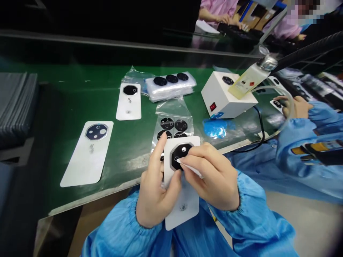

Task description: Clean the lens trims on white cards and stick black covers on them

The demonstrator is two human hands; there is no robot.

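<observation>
My left hand is closed around the edges of a white phone back cover, which is tilted toward me. At its upper end sits a black octagonal camera plate with round marks and a pale rim. My right hand pinches a thin white pointed piece, whose exact kind I cannot make out. Its tip lies at the camera plate, and the fingers are at the plate's right side. Just beyond my hands, a clear plastic bag holds several black camera plates, partly hidden by the cover.
Two more white back covers lie on the green bench. A wrapped stack carries three black plates. To the right stand a white box and a tilted bottle. A co-worker's hand and several grey sheets flank the area.
</observation>
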